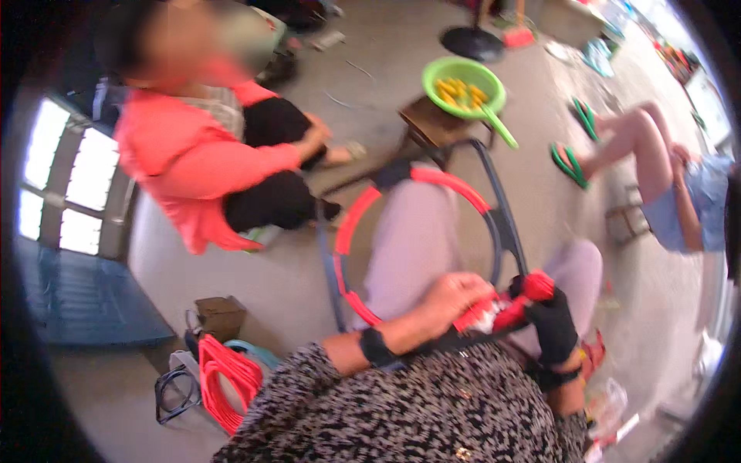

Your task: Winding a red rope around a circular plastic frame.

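Note:
Across my lap lies a dark squarish frame with a ring inside it. Bright red material covers stretches of the ring, and grey or black parts show between them. My left hand is bare, with a black band at the wrist. Its fingers are bent and pressed together over a red and white bunched piece on the near side of the ring; what they pinch is hidden. My right hand, in a black glove, is closed around a red bundle by the frame's near right corner.
A person in a coral jacket sits at the far left. Ahead, a green long-handled basin of yellow fruit-like pieces rests on a brown stool. Another person's legs in green flip-flops are at right. Red rings are stacked lower left.

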Tool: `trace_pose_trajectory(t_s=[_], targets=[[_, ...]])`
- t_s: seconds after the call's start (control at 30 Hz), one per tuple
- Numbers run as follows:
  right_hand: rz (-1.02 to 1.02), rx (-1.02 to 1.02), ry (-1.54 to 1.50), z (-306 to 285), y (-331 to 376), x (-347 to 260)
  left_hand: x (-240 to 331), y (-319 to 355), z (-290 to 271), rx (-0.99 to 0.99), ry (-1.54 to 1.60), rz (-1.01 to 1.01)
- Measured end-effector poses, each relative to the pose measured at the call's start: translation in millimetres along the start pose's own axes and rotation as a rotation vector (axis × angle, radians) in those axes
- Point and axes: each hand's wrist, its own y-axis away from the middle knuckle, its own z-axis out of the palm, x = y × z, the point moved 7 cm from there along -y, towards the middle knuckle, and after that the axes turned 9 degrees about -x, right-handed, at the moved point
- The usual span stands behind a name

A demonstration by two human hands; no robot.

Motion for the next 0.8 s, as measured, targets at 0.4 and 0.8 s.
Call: trace_pose_trajectory(t_s=[0.4, 0.8], targets=[[-0.212, 0.673, -0.53, -108.7, 120.1, -11.8, -78.5, -1.5, 57.3, -0.173, 0.282, -0.159], [-0.229, 1.064, -0.611, -235.9, 181.4, 119.8, -98.0, 5.8, 66.3, -0.204, 0.294, -0.195]])
